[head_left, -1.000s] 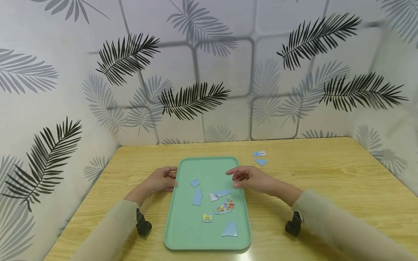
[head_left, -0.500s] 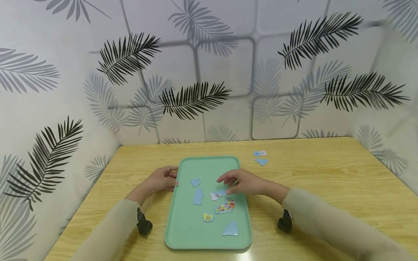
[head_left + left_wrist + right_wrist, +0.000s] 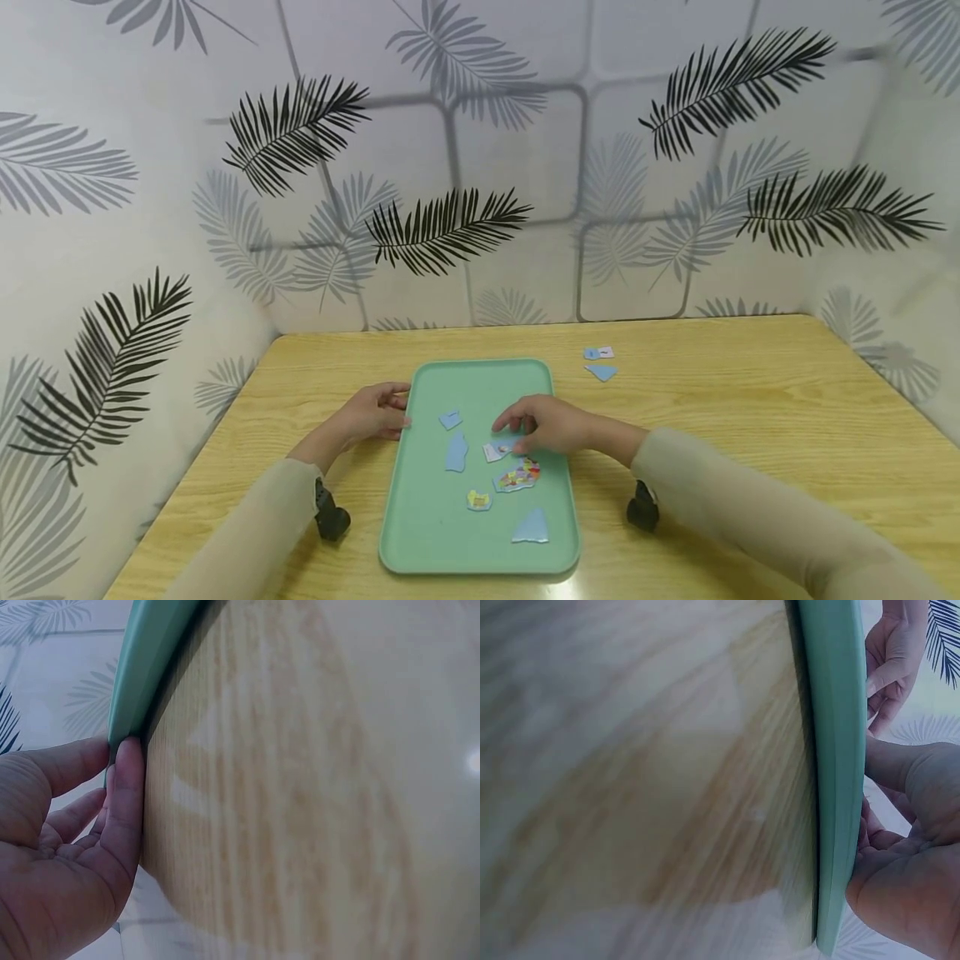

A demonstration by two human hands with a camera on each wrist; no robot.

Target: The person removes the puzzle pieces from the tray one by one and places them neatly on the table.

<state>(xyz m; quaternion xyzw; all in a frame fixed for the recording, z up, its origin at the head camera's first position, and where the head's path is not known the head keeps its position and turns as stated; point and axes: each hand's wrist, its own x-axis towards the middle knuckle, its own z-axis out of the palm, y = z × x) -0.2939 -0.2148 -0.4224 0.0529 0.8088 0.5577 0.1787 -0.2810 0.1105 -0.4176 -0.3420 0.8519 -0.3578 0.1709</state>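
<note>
My left hand holds the left rim of a green tray. In the left wrist view, the left thumb lies against the rim, with fingers tucked at its lower edge. My right hand hovers low inside the tray at its right side, thumb and forefinger apart. Its thumb overlaps the right end of a flat blue-and-white puzzle piece. Just nearer lies a multicoloured map puzzle piece. In the right wrist view, the tray wall hides the right fingertips.
Other pieces in the tray are a small blue one, a long blue one, a yellow one and a blue one. Behind the tray, a blue-and-white piece and a blue triangle lie on the wooden table.
My right hand has moved left and nearer, from the tray's right rim to over the blue-and-white piece. My left hand stays at the left rim, and the pieces lie as before.
</note>
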